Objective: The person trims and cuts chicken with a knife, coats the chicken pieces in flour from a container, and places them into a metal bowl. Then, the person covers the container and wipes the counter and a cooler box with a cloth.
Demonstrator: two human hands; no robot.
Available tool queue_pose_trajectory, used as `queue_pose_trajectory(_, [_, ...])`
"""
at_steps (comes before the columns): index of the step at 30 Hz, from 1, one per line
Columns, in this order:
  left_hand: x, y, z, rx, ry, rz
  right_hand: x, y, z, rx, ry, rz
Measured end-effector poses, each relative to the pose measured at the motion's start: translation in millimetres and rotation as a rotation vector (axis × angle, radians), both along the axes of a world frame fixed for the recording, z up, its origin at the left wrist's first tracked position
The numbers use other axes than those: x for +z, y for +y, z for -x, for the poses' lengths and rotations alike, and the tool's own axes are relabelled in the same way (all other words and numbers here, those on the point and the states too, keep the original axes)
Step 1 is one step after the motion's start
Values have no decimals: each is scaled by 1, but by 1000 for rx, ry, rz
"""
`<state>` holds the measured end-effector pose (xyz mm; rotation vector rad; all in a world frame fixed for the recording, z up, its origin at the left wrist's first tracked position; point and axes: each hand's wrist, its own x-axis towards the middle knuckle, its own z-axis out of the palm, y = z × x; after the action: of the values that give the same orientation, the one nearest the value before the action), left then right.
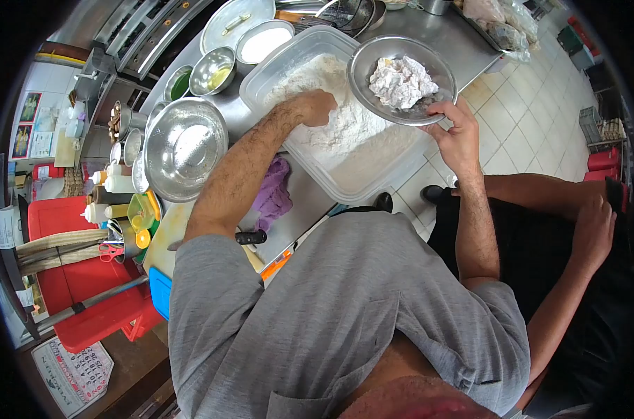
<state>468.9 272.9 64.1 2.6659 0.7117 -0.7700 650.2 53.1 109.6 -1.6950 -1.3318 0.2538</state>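
My right hand (pixel 458 134) grips the rim of a metal bowl (pixel 439 70), thumb on the inside and fingers beneath. In that bowl lies a clump of flour-coated pieces (pixel 402 82); their kind is hidden by the coating. The bowl is held over the right end of a clear plastic tub (pixel 355 192) holding white flour (pixel 345 136). My left hand (pixel 315 108) is inside the tub, closed and low over the flour. Its fingers are curled out of sight, so anything in them is hidden.
Left of the tub stand a large metal bowl (pixel 186 149), smaller bowls (pixel 213 71) and a white-filled container (pixel 264 42). A purple cloth (pixel 273 192) and a black-handled knife (pixel 251 237) lie near my left arm. Another person (pixel 561 209) stands close on my right.
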Motion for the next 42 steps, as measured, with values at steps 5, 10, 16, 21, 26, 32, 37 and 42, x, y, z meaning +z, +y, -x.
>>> queue_pose_trajectory(5, [-2, 0, 5, 26, -68, -37, -2, 0, -3, 2, -47, 18])
queue_pose_trajectory(10, [-5, -8, -2, -96, 229, 59, -2, -1, -1, 10, -27, 29])
queue_pose_trajectory(16, [4, -9, 1, -90, 204, 151, -5, -2, -1, 4, -49, -1])
queue_pose_trajectory(21, [-19, 4, 7, -73, -138, 136, -2, -3, 0, -18, -48, 41])
queue_pose_trajectory(26, [-11, -6, -3, -110, -130, 243, -1, 5, 0, 4, -76, 23])
queue_pose_trajectory(32, [6, -8, 6, -148, -237, 129, 1, 10, 6, 31, -149, -34])
queue_pose_trajectory(37, [59, -5, 45, 135, -453, 136, -9, 9, 7, 24, -311, 57])
queue_pose_trajectory(42, [110, -11, 61, 248, -761, 92, -7, 15, 24, 77, -323, 122])
